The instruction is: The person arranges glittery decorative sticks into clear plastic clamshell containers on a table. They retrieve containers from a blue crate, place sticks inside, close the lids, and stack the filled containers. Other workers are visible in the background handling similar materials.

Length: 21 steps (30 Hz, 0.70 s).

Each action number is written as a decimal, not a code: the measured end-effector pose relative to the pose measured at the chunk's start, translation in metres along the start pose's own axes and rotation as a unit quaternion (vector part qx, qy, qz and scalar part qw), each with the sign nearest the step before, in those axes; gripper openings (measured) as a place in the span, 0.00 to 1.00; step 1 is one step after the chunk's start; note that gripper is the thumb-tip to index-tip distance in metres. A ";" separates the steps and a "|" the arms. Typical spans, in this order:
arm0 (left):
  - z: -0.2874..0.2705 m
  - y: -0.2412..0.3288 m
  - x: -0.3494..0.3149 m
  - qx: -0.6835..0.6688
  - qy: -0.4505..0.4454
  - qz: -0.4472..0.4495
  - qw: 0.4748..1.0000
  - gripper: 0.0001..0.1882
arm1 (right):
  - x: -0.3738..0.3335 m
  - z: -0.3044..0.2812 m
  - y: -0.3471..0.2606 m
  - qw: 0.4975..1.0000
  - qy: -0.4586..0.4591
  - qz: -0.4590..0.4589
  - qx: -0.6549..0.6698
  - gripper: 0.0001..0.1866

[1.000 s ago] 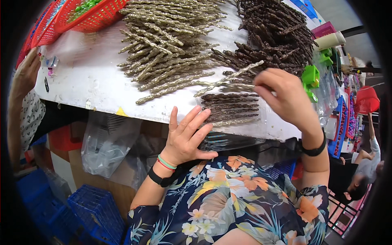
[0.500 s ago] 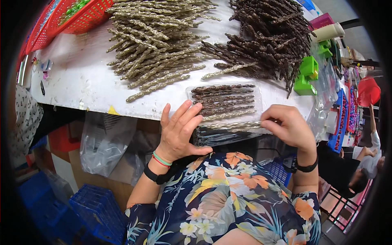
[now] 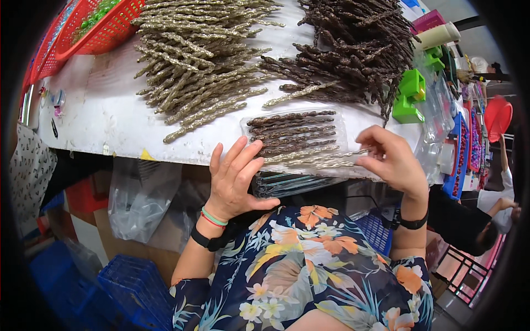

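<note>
A clear plastic tray [image 3: 343,129] lies at the table's front edge, holding a row of dark brown, glittery twisted sticks [image 3: 292,132]. Paler silver-gold twisted sticks [image 3: 317,160] lie along its near side. My left hand [image 3: 234,179] is open, fingers spread, against the tray's left end. At the other end, my right hand [image 3: 393,163] pinches the tip of a pale twisted stick between thumb and finger. Below the tray, a stack of clear plastic trays [image 3: 298,185] juts past the table edge. Its far part is hidden.
A large pile of gold twisted sticks [image 3: 193,60] lies at the back left, a dark brown pile [image 3: 353,49] at the back right. Red baskets [image 3: 105,30] stand far left, a green plastic holder [image 3: 409,96] to the right. Blue crates [image 3: 135,287] sit below the table. Another person [image 3: 497,204] is at right.
The view has shifted slightly, so the piles and tray appear further left. My right hand's fingers have lifted and opened a little around the stick's end. My left hand stays at the tray.
</note>
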<state>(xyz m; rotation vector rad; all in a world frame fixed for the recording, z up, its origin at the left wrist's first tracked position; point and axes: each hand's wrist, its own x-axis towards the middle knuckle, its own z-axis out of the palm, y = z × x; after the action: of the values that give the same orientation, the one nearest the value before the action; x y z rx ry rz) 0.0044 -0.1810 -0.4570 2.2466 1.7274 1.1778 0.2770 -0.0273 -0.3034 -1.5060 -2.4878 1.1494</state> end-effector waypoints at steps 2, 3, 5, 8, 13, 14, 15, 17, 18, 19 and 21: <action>0.000 0.000 0.000 0.003 0.000 0.000 1.000 0.42 | -0.005 -0.006 0.008 1.000 -0.001 -0.007 -0.008 0.09; 0.001 0.001 0.000 0.004 -0.001 0.001 1.000 0.42 | -0.004 -0.005 0.009 1.000 -0.008 0.004 0.009 0.06; 0.000 0.001 0.001 0.008 -0.004 0.000 1.000 0.42 | -0.001 0.005 0.003 0.999 -0.012 -0.010 0.035 0.06; 0.002 0.002 0.002 -0.008 0.014 0.000 1.000 0.37 | 0.007 0.025 0.001 0.996 -0.007 -0.038 0.076 0.04; -0.001 0.002 0.003 0.012 0.002 0.015 1.000 0.31 | 0.017 0.038 0.000 0.994 -0.013 -0.084 0.074 0.06; -0.001 0.002 0.001 0.020 -0.004 0.015 1.000 0.32 | 0.017 0.037 -0.001 0.994 -0.016 -0.081 0.070 0.07; -0.001 0.001 0.001 0.027 -0.010 0.015 0.999 0.33 | 0.017 0.035 -0.003 0.995 -0.018 -0.078 0.065 0.08; -0.001 0.000 0.000 0.029 -0.010 0.015 0.999 0.33 | 0.013 0.025 0.001 0.996 -0.005 -0.062 0.060 0.10; 0.000 0.000 -0.002 0.032 -0.009 0.014 0.999 0.33 | 0.010 0.018 0.006 0.997 0.000 -0.056 0.058 0.11; 0.001 0.000 -0.003 0.034 -0.006 0.015 0.999 0.34 | 0.006 0.009 0.010 0.998 0.001 -0.032 0.057 0.10; 0.001 -0.001 -0.002 0.035 -0.003 0.019 0.999 0.34 | -0.004 -0.001 0.019 0.997 0.010 -0.030 0.071 0.10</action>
<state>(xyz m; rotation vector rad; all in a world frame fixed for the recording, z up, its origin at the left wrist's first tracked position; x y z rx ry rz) 0.0043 -0.1822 -0.4597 2.3311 1.7578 1.1327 0.2942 -0.0243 -0.3126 -1.3912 -2.3651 1.2657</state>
